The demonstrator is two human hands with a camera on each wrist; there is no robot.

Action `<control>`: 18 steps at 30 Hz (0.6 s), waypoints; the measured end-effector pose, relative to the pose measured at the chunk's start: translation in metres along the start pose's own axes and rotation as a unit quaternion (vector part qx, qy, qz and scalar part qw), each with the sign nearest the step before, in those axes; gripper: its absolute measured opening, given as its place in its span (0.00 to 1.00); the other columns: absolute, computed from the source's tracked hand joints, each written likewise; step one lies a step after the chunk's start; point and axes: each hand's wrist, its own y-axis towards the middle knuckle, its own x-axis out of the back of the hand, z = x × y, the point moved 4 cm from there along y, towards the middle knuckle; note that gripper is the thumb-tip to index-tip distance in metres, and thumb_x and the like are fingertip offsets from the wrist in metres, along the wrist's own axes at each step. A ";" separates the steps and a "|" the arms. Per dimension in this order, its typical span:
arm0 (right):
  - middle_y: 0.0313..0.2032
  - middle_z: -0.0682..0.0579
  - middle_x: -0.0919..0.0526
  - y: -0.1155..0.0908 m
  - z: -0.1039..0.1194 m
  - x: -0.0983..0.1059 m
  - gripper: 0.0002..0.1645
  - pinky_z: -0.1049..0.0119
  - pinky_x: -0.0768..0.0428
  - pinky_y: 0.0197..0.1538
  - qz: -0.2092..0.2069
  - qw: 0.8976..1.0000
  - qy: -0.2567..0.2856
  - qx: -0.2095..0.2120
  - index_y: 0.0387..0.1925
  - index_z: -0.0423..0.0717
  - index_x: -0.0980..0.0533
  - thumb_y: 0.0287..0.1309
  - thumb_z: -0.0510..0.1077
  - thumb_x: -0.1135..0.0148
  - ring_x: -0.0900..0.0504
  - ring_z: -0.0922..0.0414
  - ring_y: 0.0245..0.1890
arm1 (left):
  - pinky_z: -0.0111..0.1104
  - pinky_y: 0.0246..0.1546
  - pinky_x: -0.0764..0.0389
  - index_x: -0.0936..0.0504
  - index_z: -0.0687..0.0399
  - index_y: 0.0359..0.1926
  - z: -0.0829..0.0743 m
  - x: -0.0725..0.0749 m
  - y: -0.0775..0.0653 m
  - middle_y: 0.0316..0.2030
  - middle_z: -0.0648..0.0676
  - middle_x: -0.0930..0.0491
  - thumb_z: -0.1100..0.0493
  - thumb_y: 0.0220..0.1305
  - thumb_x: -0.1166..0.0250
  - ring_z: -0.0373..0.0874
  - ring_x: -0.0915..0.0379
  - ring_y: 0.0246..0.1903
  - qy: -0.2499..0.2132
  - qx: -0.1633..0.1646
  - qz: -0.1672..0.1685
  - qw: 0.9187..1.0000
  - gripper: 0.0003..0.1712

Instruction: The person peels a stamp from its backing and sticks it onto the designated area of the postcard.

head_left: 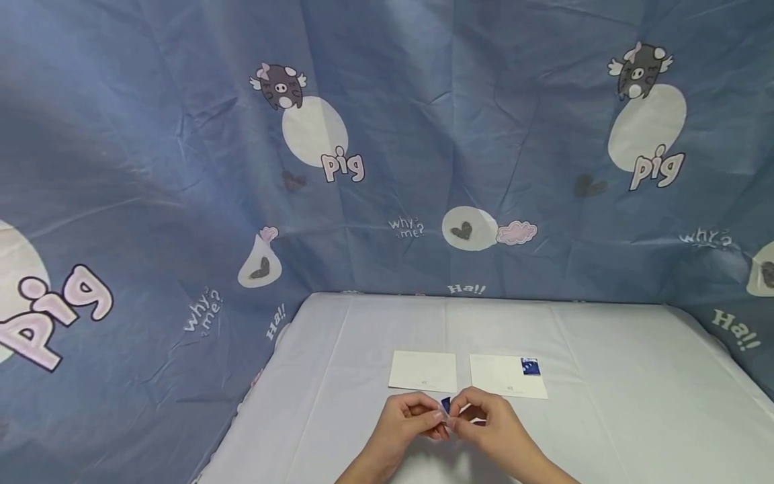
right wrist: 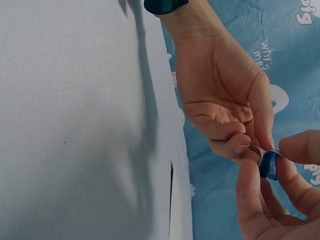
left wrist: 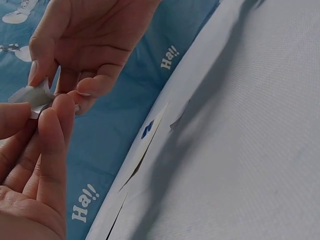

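Between both hands, close over the white table, is a small blue stamp (head_left: pixel 446 405) with a whitish back, bent in the right wrist view. My left hand (head_left: pixel 410 420) pinches it by one side between thumb and fingers. From the other side my right hand (head_left: pixel 487 420) pinches its edge, the fingertips of both hands nearly meeting. Beyond the hands lie two cream cards side by side. The left card (head_left: pixel 423 370) has a small grey mark near its lower edge. On the right card (head_left: pixel 498 376) a blue stamp (head_left: pixel 530 366) sits in the upper right corner.
A white cloth covers the table (head_left: pixel 635 390). Blue printed curtains (head_left: pixel 387 134) hang behind it and along its left side. In the left wrist view, a small pale scrap (left wrist: pixel 176 124) lies on the table near the stamped card.
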 end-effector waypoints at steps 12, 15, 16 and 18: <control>0.37 0.47 0.16 0.001 -0.001 0.000 0.08 0.63 0.15 0.37 0.008 0.999 0.035 -0.021 0.38 0.44 0.20 0.56 0.35 0.31 0.14 0.48 0.33 | 0.34 0.35 0.14 0.22 0.79 0.44 -0.001 0.002 -0.001 0.32 0.58 0.13 0.65 0.66 0.34 0.46 0.14 0.30 -0.003 0.002 0.000 1.000 0.16; 0.35 0.47 0.16 0.001 -0.002 0.000 0.06 0.63 0.15 0.36 0.008 0.999 0.039 -0.015 0.38 0.43 0.20 0.58 0.35 0.32 0.14 0.50 0.31 | 0.35 0.35 0.14 0.22 0.79 0.44 -0.001 0.002 -0.001 0.33 0.59 0.13 0.65 0.66 0.34 0.46 0.14 0.30 -0.002 0.002 -0.001 1.000 0.16; 0.34 0.47 0.16 0.001 -0.002 0.000 0.05 0.63 0.15 0.36 0.008 0.999 0.042 -0.015 0.38 0.43 0.20 0.59 0.35 0.33 0.14 0.51 0.31 | 0.35 0.35 0.14 0.22 0.79 0.44 -0.001 0.002 -0.001 0.33 0.59 0.13 0.65 0.66 0.34 0.46 0.14 0.30 -0.002 0.002 -0.002 1.000 0.16; 0.34 0.46 0.16 0.001 -0.003 0.000 0.04 0.62 0.15 0.36 0.009 0.999 0.049 -0.017 0.37 0.42 0.20 0.60 0.35 0.34 0.14 0.50 0.30 | 0.35 0.35 0.14 0.22 0.78 0.45 -0.001 0.002 -0.001 0.33 0.59 0.13 0.65 0.66 0.34 0.46 0.14 0.31 -0.001 0.002 -0.003 1.000 0.16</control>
